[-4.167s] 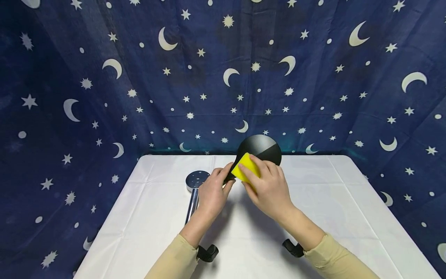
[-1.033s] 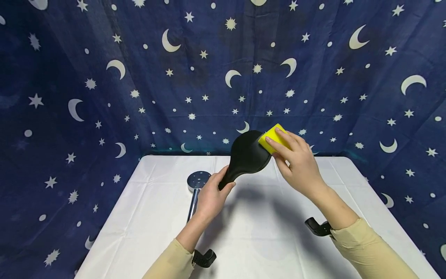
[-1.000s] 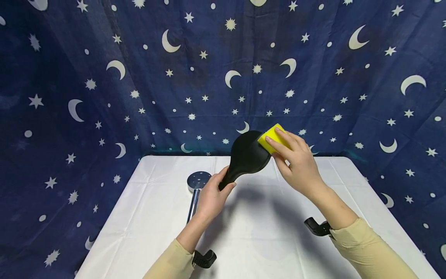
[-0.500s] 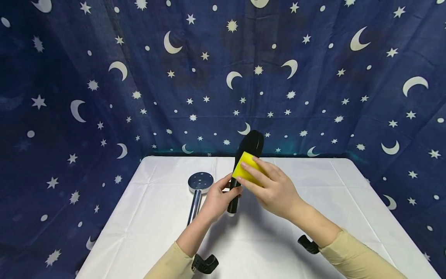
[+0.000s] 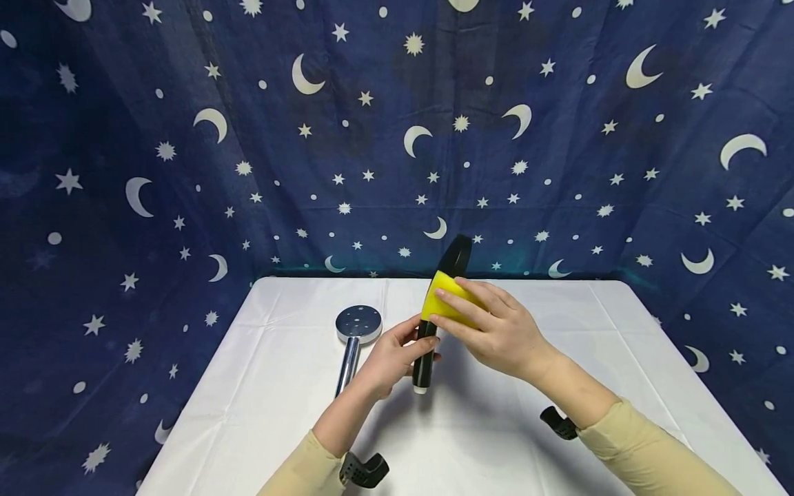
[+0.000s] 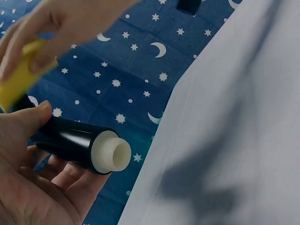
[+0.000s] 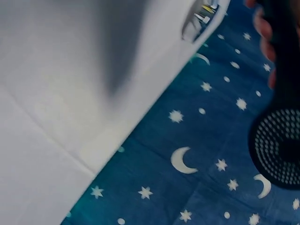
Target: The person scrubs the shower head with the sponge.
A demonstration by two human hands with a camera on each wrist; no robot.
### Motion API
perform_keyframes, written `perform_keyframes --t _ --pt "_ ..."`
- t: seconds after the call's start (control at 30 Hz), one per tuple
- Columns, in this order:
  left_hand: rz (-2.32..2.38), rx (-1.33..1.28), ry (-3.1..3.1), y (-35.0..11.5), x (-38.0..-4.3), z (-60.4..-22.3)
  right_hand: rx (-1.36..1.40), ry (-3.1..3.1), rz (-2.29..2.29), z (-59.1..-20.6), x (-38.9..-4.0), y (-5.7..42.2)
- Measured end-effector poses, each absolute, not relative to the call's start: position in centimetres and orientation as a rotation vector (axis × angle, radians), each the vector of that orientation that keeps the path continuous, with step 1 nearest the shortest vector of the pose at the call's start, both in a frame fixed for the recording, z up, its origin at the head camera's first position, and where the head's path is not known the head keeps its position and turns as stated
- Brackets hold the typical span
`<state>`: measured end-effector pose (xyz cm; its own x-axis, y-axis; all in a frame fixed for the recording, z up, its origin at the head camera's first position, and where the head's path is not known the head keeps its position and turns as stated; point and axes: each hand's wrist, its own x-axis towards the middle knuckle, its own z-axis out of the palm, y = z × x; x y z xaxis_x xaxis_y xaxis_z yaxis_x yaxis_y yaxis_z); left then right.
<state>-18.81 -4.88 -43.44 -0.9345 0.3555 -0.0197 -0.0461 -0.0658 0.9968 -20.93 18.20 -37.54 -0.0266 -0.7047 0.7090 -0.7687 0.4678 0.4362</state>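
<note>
My left hand (image 5: 391, 358) grips the handle of a black shower head (image 5: 424, 362), held tilted above the table with its round head up and away. In the left wrist view, the handle's pale threaded end (image 6: 115, 153) sticks out past the curled fingers. My right hand (image 5: 499, 331) holds a yellow sponge (image 5: 432, 303) against the neck, just above the left hand. That sponge hides part of the neck and head in the head view. The right wrist view shows the spray face (image 7: 276, 145) with rings of small nozzles; the sponge is out of sight there.
A chrome shower head (image 5: 358, 324) lies on the white-covered table (image 5: 279, 386), left of my left hand. Behind the table hangs a dark blue curtain (image 5: 372, 151) with moons and stars. Black camera mounts (image 5: 364, 471) sit at both wrists.
The sponge has moved from the round head's right rim down to the neck. The black shower head has turned from broadside to nearly edge-on. The chrome shower head has stayed put.
</note>
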Motion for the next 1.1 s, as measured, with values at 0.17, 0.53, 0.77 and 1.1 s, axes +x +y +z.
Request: perform_keyframes --t 0.17,0.53,0.77,1.1 --pt "2.057 0.386 1.956 -5.4 -19.1 -43.7 1.132 -1.853 0.378 -34.8 -21.1 19.0" --pt "1.939 0.552 2.136 -6.4 -19.5 -44.4 0.762 -2.437 1.265 -30.3 -21.8 21.8" --pt "1.458 0.798 2.812 -6.8 -19.1 -44.0 0.642 -2.611 1.493 -29.7 -22.9 23.3" --pt "0.515 1.174 3.768 -6.8 -20.2 -42.8 0.579 -2.668 0.938 -30.0 -22.2 20.8"
